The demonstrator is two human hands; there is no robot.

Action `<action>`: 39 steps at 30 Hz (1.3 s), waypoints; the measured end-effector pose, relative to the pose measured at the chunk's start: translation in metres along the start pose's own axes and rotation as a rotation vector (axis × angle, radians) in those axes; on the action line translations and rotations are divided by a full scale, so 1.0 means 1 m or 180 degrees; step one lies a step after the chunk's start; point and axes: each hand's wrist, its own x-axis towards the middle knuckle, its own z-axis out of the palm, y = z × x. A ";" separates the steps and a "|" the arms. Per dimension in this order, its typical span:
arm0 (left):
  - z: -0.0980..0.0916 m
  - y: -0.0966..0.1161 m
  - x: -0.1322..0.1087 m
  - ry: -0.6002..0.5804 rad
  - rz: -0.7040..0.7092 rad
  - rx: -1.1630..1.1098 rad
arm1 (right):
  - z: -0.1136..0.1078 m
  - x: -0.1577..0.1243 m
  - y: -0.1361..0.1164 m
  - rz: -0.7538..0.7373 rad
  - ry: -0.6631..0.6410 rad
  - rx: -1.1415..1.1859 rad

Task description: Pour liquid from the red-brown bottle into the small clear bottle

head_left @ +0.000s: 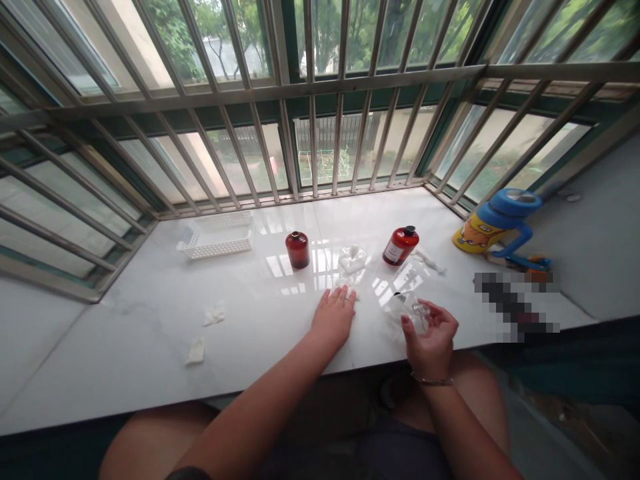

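Note:
My left hand lies flat on the white marble sill, fingers stretched out, just below a crumpled clear wrapper. My right hand is curled around a small clear glass bottle held over the sill's front edge. An open dark red bottle stands upright in the middle. A second red bottle with a black cap and a label leans to the right of the wrapper.
A white plastic basket sits at the back left. Two crumpled white tissues lie at the left front. A yellow and blue jug stands at the right by the barred window.

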 end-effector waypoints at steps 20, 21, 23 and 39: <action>-0.019 -0.061 -0.028 -0.0237 -0.0627 0.0005 | -0.001 0.000 0.004 -0.0076 0.0116 0.0188; -0.015 -0.045 -0.020 -0.0266 -0.0427 -0.0048 | -0.001 0.000 0.004 -0.0086 0.0115 0.0194; -0.007 -0.014 -0.002 -0.0310 -0.0069 -0.0143 | -0.001 0.000 0.003 -0.0091 0.0117 0.0183; -0.013 0.010 0.026 -0.0553 0.1312 -0.0352 | -0.004 0.000 0.000 -0.0127 0.0068 0.0032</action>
